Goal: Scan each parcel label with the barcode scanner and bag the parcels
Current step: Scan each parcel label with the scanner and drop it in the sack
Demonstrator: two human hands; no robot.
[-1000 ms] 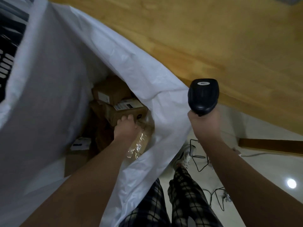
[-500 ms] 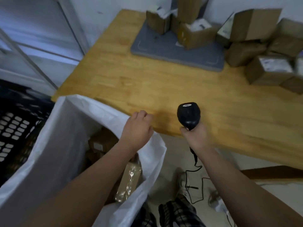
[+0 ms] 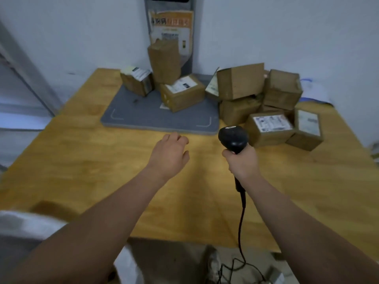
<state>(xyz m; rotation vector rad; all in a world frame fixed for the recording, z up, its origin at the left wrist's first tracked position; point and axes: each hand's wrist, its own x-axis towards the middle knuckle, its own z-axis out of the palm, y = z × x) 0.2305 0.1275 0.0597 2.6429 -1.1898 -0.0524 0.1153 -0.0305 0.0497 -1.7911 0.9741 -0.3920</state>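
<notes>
Head view. A wooden table (image 3: 82,160) fills the field, with a pale wall behind it. At its far middle lies a grey mat (image 3: 143,115), which carries three parcels: a tall one (image 3: 165,60) upright at the back, a small one (image 3: 137,83) to its left, and a labelled box (image 3: 182,92) with its label facing up and its long axis running from near-left to far-right. To the right of the mat, on bare wood, stands a heap of further parcels (image 3: 266,99), some stacked; the nearest of these (image 3: 270,128) also shows its label upward. A white bag (image 3: 24,226) is just visible at the lower left edge, blurred.

The left hand (image 3: 170,154) is over the bare table, empty, fingers loosely spread and slightly curled, touching nothing. The right hand (image 3: 243,162) is closed round the handle of the black barcode scanner (image 3: 233,137), head up and pointing away from the person; its cable (image 3: 242,222) hangs down to the floor.

The relation that matters: the labelled box on the mat lies ahead of the left hand and a little to its right, apart from the fingertips, and the left hand is the nearer of the two to it (the right being occupied). The heap's nearest parcel sits just beside the scanner head. Likely next step, as a judgement: take a parcel with the free hand and present its label to the scanner.
</notes>
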